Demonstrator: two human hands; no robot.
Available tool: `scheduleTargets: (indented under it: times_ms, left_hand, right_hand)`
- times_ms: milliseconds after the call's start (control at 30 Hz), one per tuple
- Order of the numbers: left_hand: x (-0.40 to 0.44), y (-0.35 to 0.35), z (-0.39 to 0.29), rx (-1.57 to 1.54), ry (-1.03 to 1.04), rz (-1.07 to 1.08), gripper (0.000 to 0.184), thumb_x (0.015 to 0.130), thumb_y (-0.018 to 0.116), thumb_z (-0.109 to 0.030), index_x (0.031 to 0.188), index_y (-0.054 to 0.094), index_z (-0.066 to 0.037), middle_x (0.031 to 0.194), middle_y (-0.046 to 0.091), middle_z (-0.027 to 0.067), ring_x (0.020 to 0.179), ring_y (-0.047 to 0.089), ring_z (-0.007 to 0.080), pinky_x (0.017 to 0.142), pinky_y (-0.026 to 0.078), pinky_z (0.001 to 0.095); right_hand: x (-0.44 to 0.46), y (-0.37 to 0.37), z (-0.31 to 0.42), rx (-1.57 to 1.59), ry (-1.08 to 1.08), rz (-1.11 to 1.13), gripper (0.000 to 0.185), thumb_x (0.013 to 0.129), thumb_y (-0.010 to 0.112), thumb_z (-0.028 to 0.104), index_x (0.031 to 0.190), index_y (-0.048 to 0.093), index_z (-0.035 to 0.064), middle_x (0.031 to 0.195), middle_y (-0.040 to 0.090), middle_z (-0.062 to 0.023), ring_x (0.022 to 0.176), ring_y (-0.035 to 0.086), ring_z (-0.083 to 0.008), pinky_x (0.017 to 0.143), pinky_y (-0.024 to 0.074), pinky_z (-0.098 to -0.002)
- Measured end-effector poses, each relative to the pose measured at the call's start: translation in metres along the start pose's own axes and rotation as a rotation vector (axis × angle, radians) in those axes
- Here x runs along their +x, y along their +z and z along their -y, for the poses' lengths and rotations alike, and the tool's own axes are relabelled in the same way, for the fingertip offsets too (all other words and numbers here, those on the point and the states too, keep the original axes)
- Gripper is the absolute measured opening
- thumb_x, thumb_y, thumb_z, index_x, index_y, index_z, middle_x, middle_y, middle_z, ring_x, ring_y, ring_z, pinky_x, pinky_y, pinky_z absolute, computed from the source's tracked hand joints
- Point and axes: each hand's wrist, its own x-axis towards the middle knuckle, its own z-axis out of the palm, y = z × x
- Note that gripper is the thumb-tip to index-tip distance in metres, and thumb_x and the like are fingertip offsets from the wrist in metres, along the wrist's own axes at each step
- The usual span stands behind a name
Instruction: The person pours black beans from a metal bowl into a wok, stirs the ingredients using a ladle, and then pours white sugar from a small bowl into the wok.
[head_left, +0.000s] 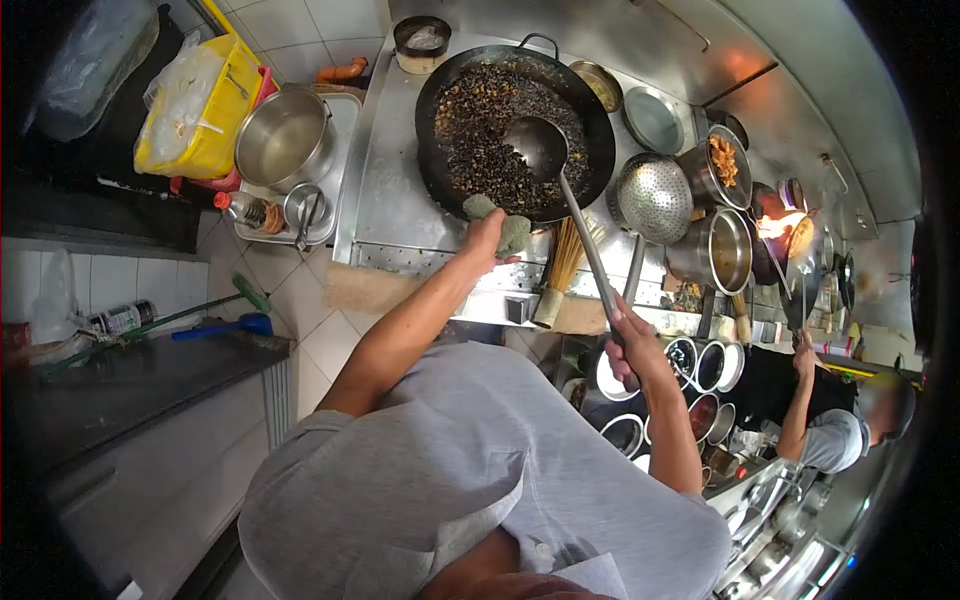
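Note:
A large black wok (600, 128) sits on the steel stove top, holding a dark mass of small chopped bits (468, 150) with lighter pieces among them. My left hand (484, 238) grips a grey-green cloth (514, 236) at the wok's near edge; whatever part of the wok lies under the cloth is hidden. My right hand (636, 345) is wrapped around the long handle of a metal ladle (538, 148), whose bowl rests among the dark bits. Beside the wok lies a perforated strainer (655, 200). A bamboo brush (570, 255) lies just below the wok's rim.
Steel pots (725, 250) and a pan of brown food pieces (722, 160) stand to the right. Farther right, a co-worker (835, 435) works at a flaming wok (782, 225). Left are a deep pot (285, 135), a yellow basket (205, 110) and a bottle (240, 210).

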Motion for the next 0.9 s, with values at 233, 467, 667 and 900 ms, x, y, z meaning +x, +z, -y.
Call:
scheduleTargets:
  times_ms: [233, 467, 667, 900]
  left_hand:
    - [-0.011, 0.003, -0.008, 0.026, 0.004, -0.001, 0.039, 0.093, 0.06, -0.043, 0.117, 0.06, -0.012, 0.111, 0.065, 0.0092, 0.091, 0.067, 0.0277, 0.061, 0.062, 0.0507]
    - [-0.009, 0.001, -0.007, 0.047, -0.005, -0.009, 0.042, 0.09, 0.062, -0.041, 0.121, 0.059, -0.012, 0.114, 0.064, 0.0092, 0.094, 0.067, 0.0289, 0.062, 0.062, 0.0532]
    - [-0.013, -0.001, -0.009, 0.03, 0.0, 0.023, 0.044, 0.09, 0.062, -0.041, 0.124, 0.057, -0.014, 0.12, 0.062, 0.0093, 0.099, 0.066, 0.0304, 0.063, 0.061, 0.0558]
    - [-0.014, 0.0, -0.012, 0.029, -0.022, 0.047, 0.048, 0.096, 0.061, -0.043, 0.135, 0.053, -0.016, 0.136, 0.056, 0.0099, 0.115, 0.061, 0.0348, 0.084, 0.055, 0.0663]
  right_hand:
    - [0.101, -0.01, -0.01, 0.183, 0.006, 0.104, 0.058, 0.108, 0.047, 0.047, 0.161, 0.027, 0.0358, 0.062, 0.041, 0.0045, 0.041, 0.037, -0.0078, 0.039, 0.0379, -0.0261]
    - [0.105, -0.006, 0.026, -0.155, -0.249, -0.078, 0.058, 0.106, 0.057, 0.037, 0.159, 0.037, 0.0277, 0.062, 0.043, 0.0044, 0.04, 0.038, -0.0063, 0.036, 0.0363, -0.0253]
    - [0.135, -0.004, 0.076, -0.565, -0.59, -0.381, 0.053, 0.106, 0.055, 0.028, 0.158, 0.042, 0.0223, 0.06, 0.041, 0.0045, 0.046, 0.039, -0.007, 0.042, 0.0361, -0.0292]
    - [0.177, 0.008, 0.13, -0.677, -0.45, -0.298, 0.054, 0.104, 0.055, 0.027, 0.155, 0.043, 0.0141, 0.095, 0.072, -0.0277, 0.085, 0.073, -0.0395, 0.077, 0.0547, -0.0446]
